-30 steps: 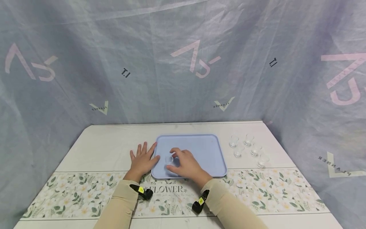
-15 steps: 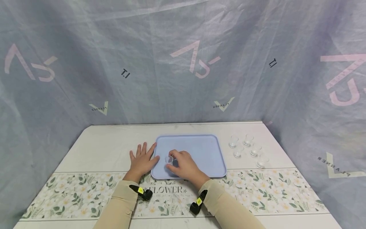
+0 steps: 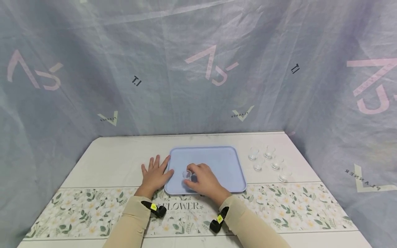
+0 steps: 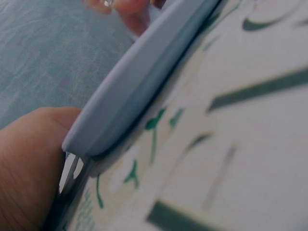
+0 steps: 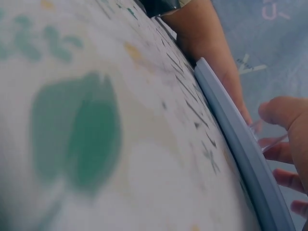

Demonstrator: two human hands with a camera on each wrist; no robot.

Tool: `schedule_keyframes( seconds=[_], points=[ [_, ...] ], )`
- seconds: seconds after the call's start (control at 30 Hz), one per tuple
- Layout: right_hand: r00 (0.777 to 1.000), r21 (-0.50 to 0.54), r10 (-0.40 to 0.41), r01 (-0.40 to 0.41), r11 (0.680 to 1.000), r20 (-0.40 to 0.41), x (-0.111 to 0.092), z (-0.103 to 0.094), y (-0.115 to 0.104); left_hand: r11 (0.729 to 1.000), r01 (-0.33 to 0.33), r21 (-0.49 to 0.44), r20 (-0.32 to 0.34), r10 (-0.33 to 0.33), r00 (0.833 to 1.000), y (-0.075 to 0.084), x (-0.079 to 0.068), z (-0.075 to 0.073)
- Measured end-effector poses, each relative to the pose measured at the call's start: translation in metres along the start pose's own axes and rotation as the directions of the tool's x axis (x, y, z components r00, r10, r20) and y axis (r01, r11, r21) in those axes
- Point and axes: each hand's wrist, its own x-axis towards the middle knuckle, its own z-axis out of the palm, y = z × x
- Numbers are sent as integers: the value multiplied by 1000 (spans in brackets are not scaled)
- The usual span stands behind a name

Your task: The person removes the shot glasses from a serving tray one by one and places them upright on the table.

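Note:
In the head view, a small clear glass cup [image 3: 187, 174] is on or just above the left half of the light-blue tray [image 3: 211, 155]. My right hand [image 3: 204, 181] pinches this cup between thumb and forefinger from the right. Its other fingers are partly hidden in the head view. My left hand [image 3: 155, 176] lies spread at the tray's left edge, with the thumb over the rim. In the left wrist view, the left thumb [image 4: 33, 159] meets the tray's corner. The right wrist view catches the right thumb [image 5: 284, 110] by the clear cup, beyond the tray's rim [image 5: 240, 149].
Several more clear glass cups [image 3: 277, 162] stand on the white table to the right of the tray. A floral band [image 3: 93, 210] crosses the table in front. Grey printed cloth [image 3: 198, 86] hangs behind and at both sides.
The right thumb and forefinger have drawn in around the cup. The hand and cup then shifted slightly right and towards me. The left hand stays in place.

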Motion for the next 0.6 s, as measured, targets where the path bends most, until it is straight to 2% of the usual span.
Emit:
schedule_keyframes(
  seconds=[0.17,0.33,0.5,0.6],
  points=[
    [999,4,-7,7,1000,-48,-10,-12,12,1000,-11,-13,-10,11,1000,0,1,2],
    [991,-20,-37,34,999,-129,-28,-32,32,1000,-24,-17,-3,24,1000,-2,2,2],
    [977,-48,3,-13,999,-212,-54,-60,54,1000,-19,-21,-1,19,1000,-4,2,1],
    [958,-65,28,-48,997,-285,-72,-77,70,1000,-20,-19,8,20,1000,-3,2,1]
  ],
)
